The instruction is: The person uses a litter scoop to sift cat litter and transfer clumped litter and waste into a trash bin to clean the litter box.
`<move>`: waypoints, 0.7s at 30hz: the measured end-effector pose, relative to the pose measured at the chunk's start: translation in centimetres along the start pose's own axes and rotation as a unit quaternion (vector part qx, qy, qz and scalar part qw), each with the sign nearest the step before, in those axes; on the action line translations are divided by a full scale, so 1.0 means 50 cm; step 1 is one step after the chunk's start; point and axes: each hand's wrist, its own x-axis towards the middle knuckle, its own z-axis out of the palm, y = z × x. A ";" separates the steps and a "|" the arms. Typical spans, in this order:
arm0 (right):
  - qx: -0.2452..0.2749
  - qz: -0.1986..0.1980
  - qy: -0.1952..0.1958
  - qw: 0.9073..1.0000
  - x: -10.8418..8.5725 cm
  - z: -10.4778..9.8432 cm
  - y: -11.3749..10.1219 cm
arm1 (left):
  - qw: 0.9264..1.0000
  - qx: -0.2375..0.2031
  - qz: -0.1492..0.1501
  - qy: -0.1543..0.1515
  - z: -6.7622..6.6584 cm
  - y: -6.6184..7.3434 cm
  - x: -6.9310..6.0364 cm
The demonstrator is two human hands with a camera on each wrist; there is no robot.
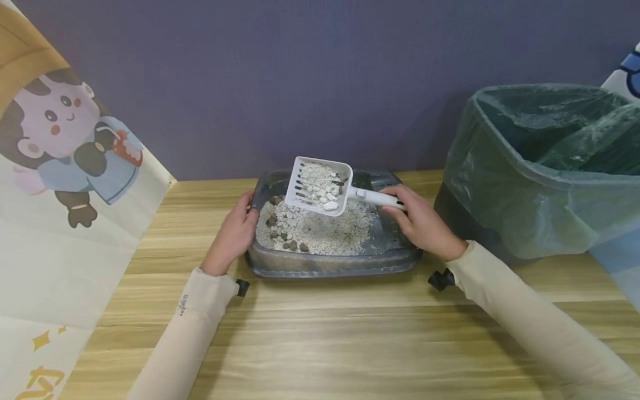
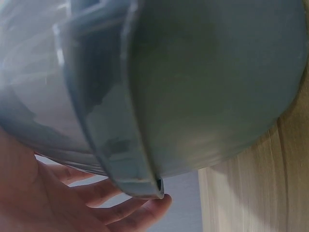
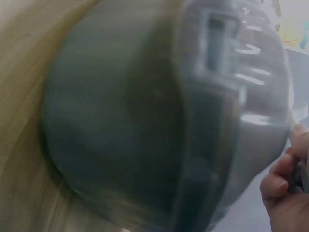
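A white slotted scoop [image 1: 320,186] holding pale litter and clumps is tilted above the grey litter box [image 1: 330,265]. My right hand [image 1: 422,222] grips its handle near the box's right end; in the right wrist view that hand [image 3: 289,186] shows at the right edge, curled. At the box's left end my left hand [image 1: 234,236] holds the rim, and in the left wrist view the hand's [image 2: 87,203] fingers reach under the rim. Inside the box lie pale litter [image 1: 332,228] and several brown clumps [image 1: 303,247], mostly at the left.
A dark bin [image 1: 462,222] lined with a translucent green bag [image 1: 555,205] stands right of the box, its mouth open. The wooden table [image 1: 330,344] meets a purple-grey wall [image 1: 310,83] behind. A cartoon-printed panel [image 1: 75,266] borders the left side.
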 end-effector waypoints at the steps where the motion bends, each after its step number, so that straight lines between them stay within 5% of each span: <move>1: -0.003 0.000 0.005 1.000 -0.002 0.001 0.001 | 1.000 0.000 0.000 -0.001 0.000 0.000 0.000; 21: -0.030 0.014 0.016 0.999 -0.013 0.008 0.011 | 1.000 -0.001 -0.004 -0.002 0.001 -0.001 0.000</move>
